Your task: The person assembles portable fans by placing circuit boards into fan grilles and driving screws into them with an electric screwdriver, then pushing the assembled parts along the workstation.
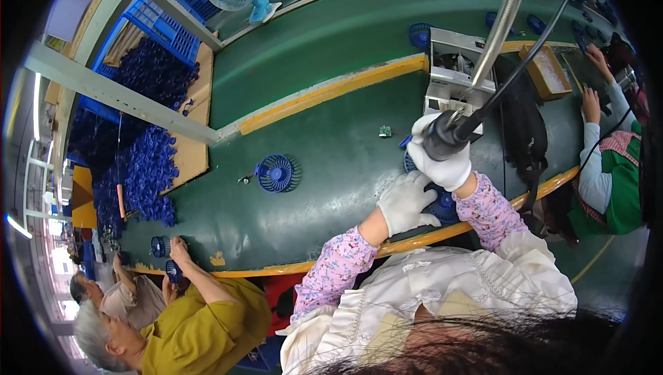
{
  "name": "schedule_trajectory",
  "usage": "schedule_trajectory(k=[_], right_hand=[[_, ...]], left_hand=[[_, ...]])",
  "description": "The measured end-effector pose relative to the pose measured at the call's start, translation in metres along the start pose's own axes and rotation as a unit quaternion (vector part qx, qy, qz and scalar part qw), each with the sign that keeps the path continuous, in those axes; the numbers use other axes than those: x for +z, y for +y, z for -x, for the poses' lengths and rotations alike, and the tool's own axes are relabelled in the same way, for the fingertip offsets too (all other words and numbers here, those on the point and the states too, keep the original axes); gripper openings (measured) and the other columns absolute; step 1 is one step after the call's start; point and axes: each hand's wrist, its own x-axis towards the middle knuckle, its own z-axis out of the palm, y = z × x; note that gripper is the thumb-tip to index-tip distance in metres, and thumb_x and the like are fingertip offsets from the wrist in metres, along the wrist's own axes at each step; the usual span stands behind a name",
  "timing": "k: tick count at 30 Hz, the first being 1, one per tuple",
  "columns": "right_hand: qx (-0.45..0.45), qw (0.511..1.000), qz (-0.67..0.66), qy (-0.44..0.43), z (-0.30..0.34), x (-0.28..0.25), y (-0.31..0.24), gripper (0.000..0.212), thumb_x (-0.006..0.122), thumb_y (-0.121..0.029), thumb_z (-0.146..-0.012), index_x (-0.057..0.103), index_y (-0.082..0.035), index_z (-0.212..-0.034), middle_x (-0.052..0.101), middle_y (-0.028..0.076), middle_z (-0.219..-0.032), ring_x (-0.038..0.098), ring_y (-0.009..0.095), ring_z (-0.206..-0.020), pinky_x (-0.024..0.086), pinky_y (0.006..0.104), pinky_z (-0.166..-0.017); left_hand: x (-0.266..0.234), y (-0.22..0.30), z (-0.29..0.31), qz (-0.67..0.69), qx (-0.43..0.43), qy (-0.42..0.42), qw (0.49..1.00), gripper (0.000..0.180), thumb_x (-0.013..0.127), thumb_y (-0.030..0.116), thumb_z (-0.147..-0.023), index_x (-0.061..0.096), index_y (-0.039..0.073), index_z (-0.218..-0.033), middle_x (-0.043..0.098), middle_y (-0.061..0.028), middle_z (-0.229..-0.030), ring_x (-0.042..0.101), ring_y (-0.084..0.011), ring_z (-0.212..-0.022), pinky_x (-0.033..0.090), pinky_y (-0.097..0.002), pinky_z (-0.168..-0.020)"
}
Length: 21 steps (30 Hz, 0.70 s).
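Observation:
My right hand [445,168], in a white glove, is wrapped around a black electric screwdriver [445,139], held upright over the table with its cable rising to the upper right. My left hand [407,204], also gloved, lies low beside it with fingers curled against a blue fan housing [444,208], which is partly covered by both hands. Another blue piece [409,162] shows between the hands; its shape is mostly hidden, and so is the screwdriver's tip. Further left a round blue fan cage [276,172] lies on the green table.
A small circuit board [385,131] and a little metal part [244,179] lie on the table. Beyond my right hand stands a metal machine [459,64], with a black bag [523,119] beside it. Blue parts [148,171] are heaped at left. Co-workers sit on both sides.

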Motion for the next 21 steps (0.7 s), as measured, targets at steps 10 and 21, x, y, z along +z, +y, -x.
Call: schedule_trajectory(k=[10,21], right_hand=[[0.010,0.996,-0.044,-0.076,-0.004,-0.003,0.010,0.024,0.063,0.007,-0.072,0.055,-0.004,-0.092,0.054,0.003,-0.086,0.053,0.010,-0.077,0.044,0.0239,-0.069],[-0.077,0.977,-0.195,0.049,-0.011,-0.034,-0.036,0.025,0.049,0.006,-0.078,0.043,-0.002,-0.101,0.044,0.005,-0.061,0.042,0.015,-0.046,0.039,0.0281,-0.045]], left_hand=[[-0.002,-0.001,0.001,0.007,0.000,0.019,1.000,0.043,0.076,0.044,-0.058,0.066,0.008,-0.080,0.056,-0.0147,-0.096,0.052,-0.0338,-0.094,0.043,-0.0452,-0.081],[-0.061,-0.068,0.024,-0.217,-0.298,0.413,0.833,0.050,0.075,0.016,-0.066,0.055,0.008,-0.112,0.042,-0.0252,-0.126,0.041,-0.0425,-0.118,0.039,-0.0466,-0.097]])
